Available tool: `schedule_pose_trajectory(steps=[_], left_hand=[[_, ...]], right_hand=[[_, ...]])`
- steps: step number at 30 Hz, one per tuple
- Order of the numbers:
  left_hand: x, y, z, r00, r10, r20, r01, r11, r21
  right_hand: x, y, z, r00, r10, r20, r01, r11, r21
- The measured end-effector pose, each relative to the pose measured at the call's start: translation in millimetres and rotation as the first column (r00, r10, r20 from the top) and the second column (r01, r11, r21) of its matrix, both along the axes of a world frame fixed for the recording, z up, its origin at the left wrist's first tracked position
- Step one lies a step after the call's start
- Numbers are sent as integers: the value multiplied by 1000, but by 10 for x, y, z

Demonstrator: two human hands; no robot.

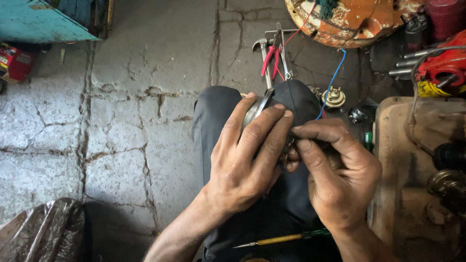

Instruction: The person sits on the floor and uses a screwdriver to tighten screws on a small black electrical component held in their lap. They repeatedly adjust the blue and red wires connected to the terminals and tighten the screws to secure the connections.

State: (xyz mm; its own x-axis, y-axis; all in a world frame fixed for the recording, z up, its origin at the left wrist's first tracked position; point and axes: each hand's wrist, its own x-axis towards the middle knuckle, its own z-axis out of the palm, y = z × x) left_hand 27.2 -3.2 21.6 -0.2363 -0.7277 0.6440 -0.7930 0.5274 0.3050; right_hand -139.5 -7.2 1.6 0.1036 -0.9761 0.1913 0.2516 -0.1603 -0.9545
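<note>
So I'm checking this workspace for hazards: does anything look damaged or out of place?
The stone floor is badly cracked. Pliers and a hammer lie loose on it, and a screwdriver rests on the lap, tip pointing left. Left hand grips a round metal part.

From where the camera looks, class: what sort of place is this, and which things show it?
Probably a repair workshop: red-handled pliers and a wrench lie on the cracked stone floor, beside a worn orange metal part.
</note>
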Motion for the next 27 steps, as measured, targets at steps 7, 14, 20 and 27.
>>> schedule_pose_trajectory(steps=[7, 14, 20, 27], left_hand=[[-53, -4, 8, 1000, 19, -1, -19, 1000, -2], [-1, -33, -1, 1000, -10, 12, 11, 1000, -3], [-33, -19, -1, 1000, -2, 15, 2, 1000, -11], [-38, -15, -3, 1000, -13, 13, 13, 1000, -5]], right_hand=[[-38, -2, 31, 1000, 8, 15, -8, 1000, 12], [-14, -14, 34, 1000, 6, 1, -6, 1000, 29], [-28, 13, 25, 1000, -1, 29, 0, 999, 49], [-40, 20, 4, 1000, 6, 26, -7, 999, 40]])
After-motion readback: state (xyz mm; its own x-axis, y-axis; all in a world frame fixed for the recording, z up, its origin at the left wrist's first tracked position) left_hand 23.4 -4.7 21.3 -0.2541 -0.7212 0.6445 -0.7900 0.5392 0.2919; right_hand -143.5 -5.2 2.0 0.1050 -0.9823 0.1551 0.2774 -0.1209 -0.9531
